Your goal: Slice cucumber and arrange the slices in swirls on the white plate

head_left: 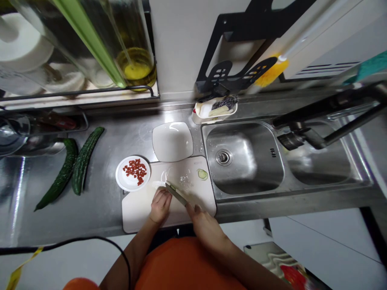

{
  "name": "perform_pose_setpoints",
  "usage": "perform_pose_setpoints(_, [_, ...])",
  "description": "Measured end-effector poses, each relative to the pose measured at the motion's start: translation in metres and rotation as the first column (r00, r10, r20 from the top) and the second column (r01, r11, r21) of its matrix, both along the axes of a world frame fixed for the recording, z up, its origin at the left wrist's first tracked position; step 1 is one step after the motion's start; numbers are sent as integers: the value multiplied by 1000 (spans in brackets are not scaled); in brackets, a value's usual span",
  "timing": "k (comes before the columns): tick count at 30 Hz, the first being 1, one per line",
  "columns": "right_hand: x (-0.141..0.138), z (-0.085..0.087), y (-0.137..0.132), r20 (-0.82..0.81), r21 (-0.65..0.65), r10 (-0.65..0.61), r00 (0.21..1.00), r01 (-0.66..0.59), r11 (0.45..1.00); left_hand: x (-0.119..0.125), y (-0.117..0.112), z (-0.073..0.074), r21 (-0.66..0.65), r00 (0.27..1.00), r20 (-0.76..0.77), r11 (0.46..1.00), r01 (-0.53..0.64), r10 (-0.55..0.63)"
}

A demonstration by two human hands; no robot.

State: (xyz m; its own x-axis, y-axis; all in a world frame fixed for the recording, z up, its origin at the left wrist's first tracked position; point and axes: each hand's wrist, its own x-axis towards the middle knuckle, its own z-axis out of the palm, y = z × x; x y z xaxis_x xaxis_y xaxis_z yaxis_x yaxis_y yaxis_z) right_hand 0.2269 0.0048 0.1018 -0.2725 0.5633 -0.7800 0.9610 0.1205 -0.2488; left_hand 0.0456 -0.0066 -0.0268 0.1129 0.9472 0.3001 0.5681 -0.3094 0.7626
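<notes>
On the steel counter, our right hand grips the knife, so we should tuck our bunched left hand's fingertips, their hold unclear, from the blade, green slices near the cutting board's far right corner.

Orange top, bare forearms

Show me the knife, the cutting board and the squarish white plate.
Knife [179, 196]: head view, on the middle of the blade.
Cutting board [200, 198]: head view, on a bare patch right of the knife.
Squarish white plate [172, 143]: head view, on its bare middle.
</notes>
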Motion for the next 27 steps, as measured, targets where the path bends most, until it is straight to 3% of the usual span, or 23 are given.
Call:
perform_pose_setpoints(17, [-9,-3,9,-34,10,-38,999,38,999,0,1,0,11,1000,2,1000,9,-9])
perform_pose_setpoints(27, [-14,-17,13,-87,64,-84,993,89,994,1,1,0,28,1000,-7,1000,11,-10])
